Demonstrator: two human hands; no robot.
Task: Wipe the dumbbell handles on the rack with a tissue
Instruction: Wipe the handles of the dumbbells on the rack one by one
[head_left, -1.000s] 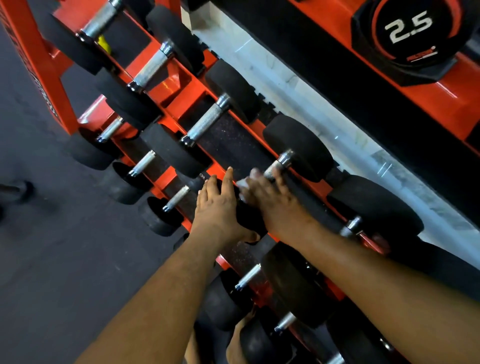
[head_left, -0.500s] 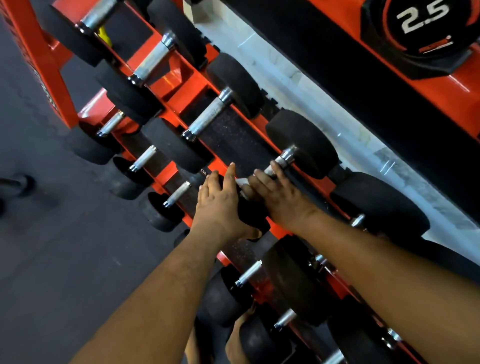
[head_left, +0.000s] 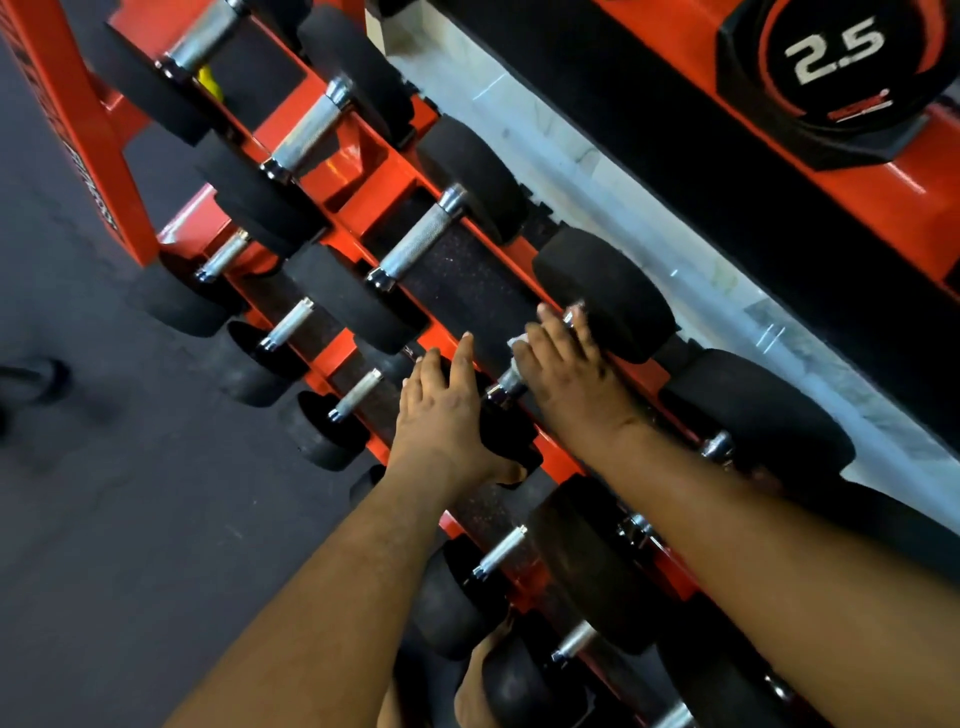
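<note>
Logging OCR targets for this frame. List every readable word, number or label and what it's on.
"2.5": white digits on the black and red weight plate, top right.
Dark lettering runs along the orange rack upright at the left edge: too blurred and oblique to read.
A small red and white mark below the "2.5": too small to read.
Nothing legible on the dumbbells or the tissue.

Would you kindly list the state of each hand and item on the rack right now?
Right hand: wrapped round the handle, pressing the tissue.
Tissue: mostly hidden under fingers.
Handle: partly covered.
Left hand: resting flat on the dumbbell head.
Rack: holding dumbbells.
</note>
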